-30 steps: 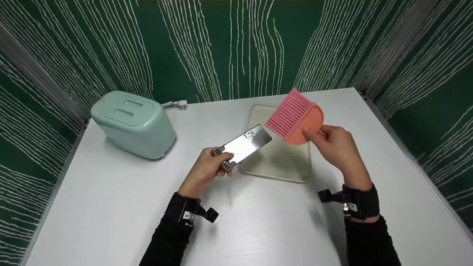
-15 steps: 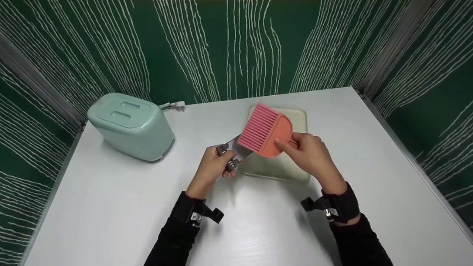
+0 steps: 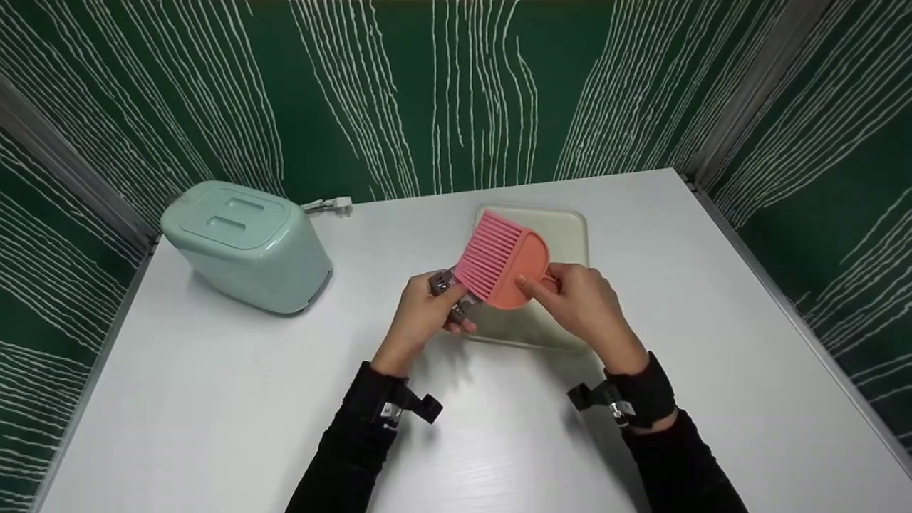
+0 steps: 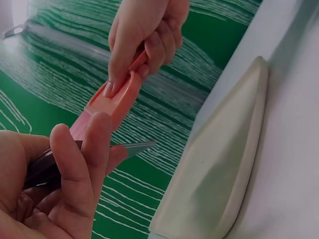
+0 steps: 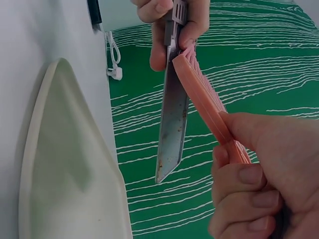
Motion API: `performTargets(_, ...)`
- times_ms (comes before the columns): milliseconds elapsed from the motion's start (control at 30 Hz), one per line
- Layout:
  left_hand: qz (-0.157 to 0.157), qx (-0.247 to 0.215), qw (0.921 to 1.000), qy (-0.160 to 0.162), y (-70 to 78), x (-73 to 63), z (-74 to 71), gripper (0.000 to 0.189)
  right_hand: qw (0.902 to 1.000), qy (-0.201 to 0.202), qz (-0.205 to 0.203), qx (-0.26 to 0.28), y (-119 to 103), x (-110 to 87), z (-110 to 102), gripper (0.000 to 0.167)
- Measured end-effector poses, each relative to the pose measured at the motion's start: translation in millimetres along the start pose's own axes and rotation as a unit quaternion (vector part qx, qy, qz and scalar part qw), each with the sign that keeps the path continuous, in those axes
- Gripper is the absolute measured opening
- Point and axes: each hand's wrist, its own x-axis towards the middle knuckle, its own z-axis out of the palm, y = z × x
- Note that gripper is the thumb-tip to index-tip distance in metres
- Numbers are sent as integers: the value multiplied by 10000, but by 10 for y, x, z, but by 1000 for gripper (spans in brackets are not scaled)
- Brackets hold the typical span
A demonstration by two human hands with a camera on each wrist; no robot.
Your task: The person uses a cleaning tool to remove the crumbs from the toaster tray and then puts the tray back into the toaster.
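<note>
My left hand [image 3: 420, 310] grips a toaster crumb tray [image 5: 172, 124], a flat metal plate with a grey slotted end, thumb on top. Specks of crumbs show on its metal in the right wrist view. My right hand [image 3: 588, 303] pinches a small orange brush [image 3: 526, 267] by its rounded body, with the pink bristles pointing left. Those bristles lie over the crumb tray near my left thumb and hide most of its plate in the head view. Both things are held above a shallow cream tray [image 3: 570, 246] on the table.
A mint-green toaster [image 3: 246, 260] with two slots in its top stands at the left back. Its white plug [image 3: 342, 206] lies beside it near the table's back edge. Green walls with white streaks enclose the white table [image 3: 214, 399].
My right hand has brought the brush left and down, from apart on the right to over the crumb tray, close to my left thumb. My left hand has shifted slightly right.
</note>
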Motion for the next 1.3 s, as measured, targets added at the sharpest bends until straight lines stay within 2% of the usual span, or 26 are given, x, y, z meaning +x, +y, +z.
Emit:
performTargets(333,8,62,9999,153,40,58,75,19,9998,124,57,-172,59,45,26,52)
performTargets(600,160,650,9975,207,20,128,116,17,9993,215,146,-271,124,58,51,52)
performTargets(833,286,978,9944,281,29,150,151,15,9988,272,190,-352,175,73,47,51)
performTargets(1067,507,1259,9905,226,39,169,195,19,9968,583,192,-521,241,74,37,51)
performTargets(1300,471,1502,9871,278,56,163,247,15,9943,804,211,-665,309,73,25,51)
